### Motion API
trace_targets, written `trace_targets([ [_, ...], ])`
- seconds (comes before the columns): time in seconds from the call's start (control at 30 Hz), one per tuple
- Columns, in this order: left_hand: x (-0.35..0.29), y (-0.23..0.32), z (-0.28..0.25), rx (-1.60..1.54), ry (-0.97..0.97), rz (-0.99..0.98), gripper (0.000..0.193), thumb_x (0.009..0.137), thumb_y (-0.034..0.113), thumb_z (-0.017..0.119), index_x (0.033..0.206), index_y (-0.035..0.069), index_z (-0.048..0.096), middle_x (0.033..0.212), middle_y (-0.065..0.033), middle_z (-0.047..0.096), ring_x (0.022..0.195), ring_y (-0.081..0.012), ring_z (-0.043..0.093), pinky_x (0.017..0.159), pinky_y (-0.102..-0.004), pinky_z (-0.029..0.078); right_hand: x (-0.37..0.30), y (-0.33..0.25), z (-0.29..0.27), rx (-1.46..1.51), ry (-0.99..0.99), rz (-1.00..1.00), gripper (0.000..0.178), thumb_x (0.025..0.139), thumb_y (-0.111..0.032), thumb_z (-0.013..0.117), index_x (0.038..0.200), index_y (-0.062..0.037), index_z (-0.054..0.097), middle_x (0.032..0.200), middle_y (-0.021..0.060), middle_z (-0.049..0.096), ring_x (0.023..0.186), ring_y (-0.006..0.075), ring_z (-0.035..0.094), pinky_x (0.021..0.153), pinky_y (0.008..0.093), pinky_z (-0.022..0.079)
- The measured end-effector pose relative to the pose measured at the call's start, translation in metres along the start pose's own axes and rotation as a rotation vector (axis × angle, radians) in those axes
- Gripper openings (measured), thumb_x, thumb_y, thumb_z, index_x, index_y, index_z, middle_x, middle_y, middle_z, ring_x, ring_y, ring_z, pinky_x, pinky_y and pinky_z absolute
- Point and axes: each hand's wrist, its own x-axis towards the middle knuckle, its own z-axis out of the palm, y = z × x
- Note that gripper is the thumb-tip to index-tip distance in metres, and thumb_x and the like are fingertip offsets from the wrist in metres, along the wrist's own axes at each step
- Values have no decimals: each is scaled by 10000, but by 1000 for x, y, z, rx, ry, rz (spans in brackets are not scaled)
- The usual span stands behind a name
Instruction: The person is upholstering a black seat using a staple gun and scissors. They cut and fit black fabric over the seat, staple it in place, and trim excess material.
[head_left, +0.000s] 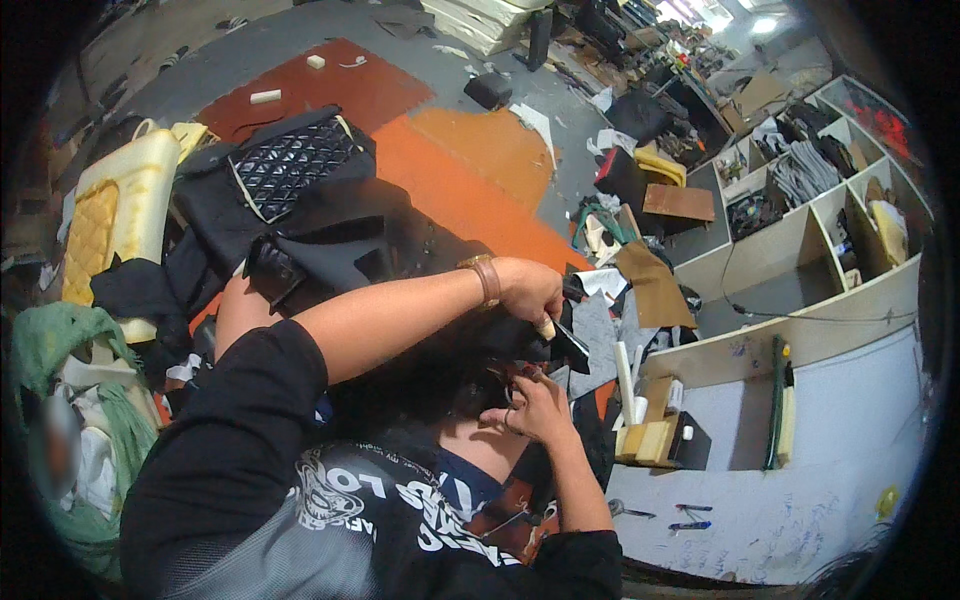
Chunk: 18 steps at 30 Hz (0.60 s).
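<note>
Soft black sheet material [350, 228]: one large piece, draped across my lap. My left hand [531, 293], with brown-strapped watch [487, 280]: at the material's right end, fingers curled together; what they clamp I cannot tell. My right hand [537, 408]: just below the material's right end, fingers bent at a small dark object [514, 376], kind unclear; whether clamped, I cannot tell. Glossy black diamond-quilted panel [295, 160]: at the material's upper left. Flat orange sheet [445, 190]: beyond the material.
</note>
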Motion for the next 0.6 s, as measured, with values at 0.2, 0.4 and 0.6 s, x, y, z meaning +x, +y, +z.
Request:
trace_targets([
  [0.2, 1, 11, -16, -10, -67, -74, 352, 927, 355, 794, 1114, 56, 794, 885, -125, 788, 744, -217, 703, 708, -411, 542, 9, 0, 1, 36, -192, 119, 727, 676, -685, 848, 1136, -132, 741, 851, 163, 718, 828, 371, 736, 738, 482, 582],
  [0.4, 11, 3, -25, 37, -100, -74, 349, 939, 325, 782, 1118, 25, 785, 879, -120, 791, 748, -214, 711, 722, -405, 555, 26, -13, 7, -29, -128, -7, 736, 687, -593, 881, 1229, -121, 721, 924, 189, 732, 861, 393, 736, 772, 494, 590],
  [0.6, 4, 5, -36, 13, -64, -101, 332, 946, 315, 774, 1107, 25, 787, 854, -120, 788, 742, -210, 715, 728, -400, 562, 40, -29, 4, -15, -24, -76, 690, 694, -494, 900, 1247, -128, 709, 1018, 181, 736, 935, 403, 725, 798, 484, 596],
])
